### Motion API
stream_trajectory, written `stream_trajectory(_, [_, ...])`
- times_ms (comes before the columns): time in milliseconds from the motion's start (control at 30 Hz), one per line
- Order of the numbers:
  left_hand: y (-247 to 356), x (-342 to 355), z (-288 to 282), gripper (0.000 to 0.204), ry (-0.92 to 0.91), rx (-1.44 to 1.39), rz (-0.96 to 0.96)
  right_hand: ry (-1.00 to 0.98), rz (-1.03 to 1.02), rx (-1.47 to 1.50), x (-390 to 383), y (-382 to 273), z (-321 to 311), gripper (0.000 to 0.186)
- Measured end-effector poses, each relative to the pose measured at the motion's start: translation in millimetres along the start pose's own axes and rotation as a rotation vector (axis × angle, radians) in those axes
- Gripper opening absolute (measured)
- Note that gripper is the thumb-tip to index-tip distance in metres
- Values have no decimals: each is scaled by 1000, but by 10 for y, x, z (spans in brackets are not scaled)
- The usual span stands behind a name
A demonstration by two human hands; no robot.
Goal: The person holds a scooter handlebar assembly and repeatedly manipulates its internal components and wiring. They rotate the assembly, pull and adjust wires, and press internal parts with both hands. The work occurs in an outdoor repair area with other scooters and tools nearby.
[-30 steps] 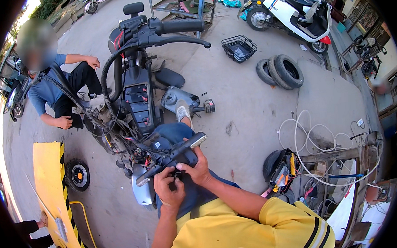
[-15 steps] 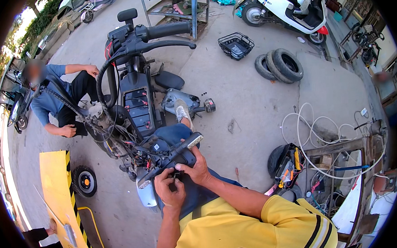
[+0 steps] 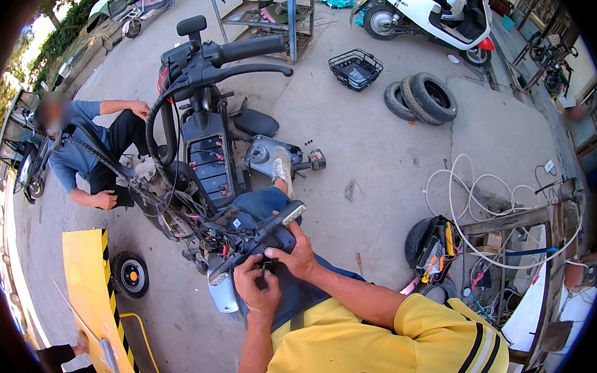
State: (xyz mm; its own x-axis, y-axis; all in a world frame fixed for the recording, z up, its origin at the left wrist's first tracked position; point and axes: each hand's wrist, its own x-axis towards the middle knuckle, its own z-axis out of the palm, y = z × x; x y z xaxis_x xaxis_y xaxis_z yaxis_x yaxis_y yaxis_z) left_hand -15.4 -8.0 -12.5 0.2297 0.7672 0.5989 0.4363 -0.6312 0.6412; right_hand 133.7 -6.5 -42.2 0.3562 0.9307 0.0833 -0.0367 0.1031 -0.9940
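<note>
The partly stripped electric scooter (image 3: 204,127) stands in front of me, its handlebar raised and a row of battery cells exposed. Over my lap lies its black front panel (image 3: 254,243), with a clear light at each end and loose wires beside it. My right hand (image 3: 298,257) is closed around the panel's right part, thumb pressed on its near edge. My left hand (image 3: 258,291) pinches a small black part (image 3: 266,263) at that edge, close to the right thumb. The fingers hide most of this part, so its kind cannot be made out.
Across the scooter crouches a person (image 3: 84,154) in a blue shirt. A yellow panel (image 3: 84,292) and a small wheel (image 3: 129,274) are at left. Tyres (image 3: 426,99), a black basket (image 3: 355,69), a tool bag (image 3: 437,247) and a looped white hose (image 3: 470,184) lie to the right.
The whole view has shifted very slightly. Both hands keep nearly the same hold on the panel and the small black part.
</note>
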Motion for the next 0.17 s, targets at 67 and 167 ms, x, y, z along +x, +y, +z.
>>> stream_trajectory(67, [-7, -6, 6, 23, 0, 0, -3, 1, 2, -3, -1, 5, -3, 87])
stream_trajectory(167, [-4, -2, -8, 23, -18, -14, -8, 0, 5, 4, 0, 3, -6, 87])
